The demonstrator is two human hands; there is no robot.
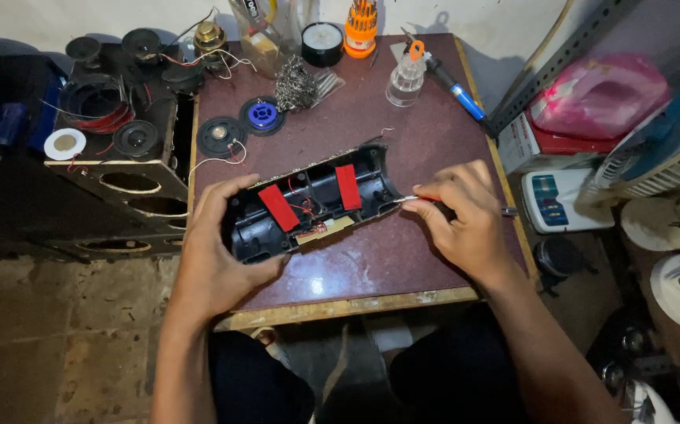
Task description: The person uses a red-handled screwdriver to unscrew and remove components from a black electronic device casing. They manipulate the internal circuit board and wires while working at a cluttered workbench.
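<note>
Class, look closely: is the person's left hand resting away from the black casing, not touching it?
No, the left hand grips the end of the black casing on the table.

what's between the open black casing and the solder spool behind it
In the head view, a small round black speaker with thin wires lies on the maroon table between the black casing and the blue-centred solder spool.

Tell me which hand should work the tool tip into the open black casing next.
Right. The right hand holds the red-handled tool, its tip at the near end of the black casing. The left hand grips the casing's far end, steadying it, probably best kept there.
</note>
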